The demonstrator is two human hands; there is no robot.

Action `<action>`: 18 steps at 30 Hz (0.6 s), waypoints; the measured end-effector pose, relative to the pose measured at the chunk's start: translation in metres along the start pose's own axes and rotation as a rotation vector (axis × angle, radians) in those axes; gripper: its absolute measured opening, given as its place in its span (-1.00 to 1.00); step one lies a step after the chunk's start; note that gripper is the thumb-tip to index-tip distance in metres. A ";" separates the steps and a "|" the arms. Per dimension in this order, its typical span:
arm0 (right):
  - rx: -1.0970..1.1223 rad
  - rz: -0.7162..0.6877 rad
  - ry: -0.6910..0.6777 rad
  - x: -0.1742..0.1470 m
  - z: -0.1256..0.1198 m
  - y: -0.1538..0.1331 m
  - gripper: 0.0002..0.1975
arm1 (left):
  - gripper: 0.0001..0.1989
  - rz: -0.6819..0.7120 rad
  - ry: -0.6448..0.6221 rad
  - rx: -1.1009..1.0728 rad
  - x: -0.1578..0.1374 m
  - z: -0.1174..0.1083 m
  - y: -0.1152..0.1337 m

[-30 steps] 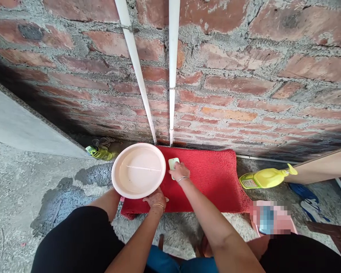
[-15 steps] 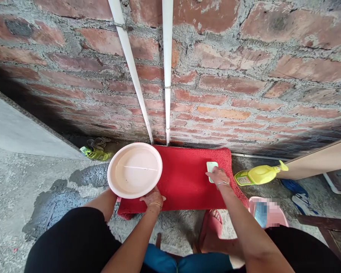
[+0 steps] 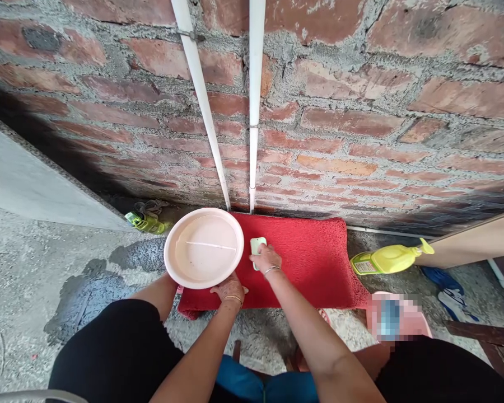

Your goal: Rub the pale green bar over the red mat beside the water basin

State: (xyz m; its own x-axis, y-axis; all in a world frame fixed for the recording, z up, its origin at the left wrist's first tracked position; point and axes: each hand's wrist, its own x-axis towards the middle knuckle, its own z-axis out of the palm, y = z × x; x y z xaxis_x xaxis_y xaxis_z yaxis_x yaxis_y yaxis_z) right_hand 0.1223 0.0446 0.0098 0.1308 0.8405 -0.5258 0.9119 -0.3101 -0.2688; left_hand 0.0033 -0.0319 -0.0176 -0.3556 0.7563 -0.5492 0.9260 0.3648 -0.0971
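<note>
Knees (image 3: 117, 330) in black cloth flank the near side of the red mat (image 3: 311, 263). Over the mat's near edge, your left hand (image 3: 228, 288) touches the basin (image 3: 189, 281) at its near rim; I cannot tell whether that grip pinches the rim or supports it from below. The basin, with shallow water in it, covers the mat's left end. Your right hand (image 3: 269, 257) has its grip pinching the pale green block (image 3: 257, 244) from above, at the mat, just right of the basin. The step in hand looks like rubbing the mat with the block. The next move seems to call for even pressure toward the mat's right end, with the basin held steady against spilling. Off the mat's left end is a green bottle (image 3: 149, 225); off its right end, a yellow bottle (image 3: 395, 260). Behind the mat, white pipes (image 3: 256, 67) climb the wall (image 3: 340, 84).
</note>
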 end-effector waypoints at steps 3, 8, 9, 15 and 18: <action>-0.028 -0.103 0.008 -0.003 0.016 -0.027 -0.52 | -0.12 -0.002 -0.024 -0.021 0.000 -0.002 0.000; -0.136 -0.126 0.034 -0.004 0.000 0.010 -0.55 | -0.11 0.004 -0.022 0.012 0.000 -0.002 0.000; -0.145 -0.087 0.035 -0.003 -0.007 0.028 -0.55 | -0.11 0.004 -0.022 0.020 -0.001 -0.002 0.001; -0.106 0.276 0.034 -0.005 -0.056 0.165 -0.54 | -0.11 0.028 -0.042 0.039 -0.002 -0.003 0.000; -0.114 0.414 0.031 -0.010 -0.073 0.212 -0.50 | -0.08 0.031 -0.021 0.041 -0.002 -0.003 0.000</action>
State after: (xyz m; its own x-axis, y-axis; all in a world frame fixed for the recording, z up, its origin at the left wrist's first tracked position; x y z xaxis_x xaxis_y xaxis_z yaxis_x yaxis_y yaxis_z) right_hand 0.3425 0.0028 0.0177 0.5050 0.6685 -0.5459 0.8167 -0.5748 0.0516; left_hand 0.0036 -0.0322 -0.0139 -0.3246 0.7547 -0.5701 0.9410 0.3188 -0.1137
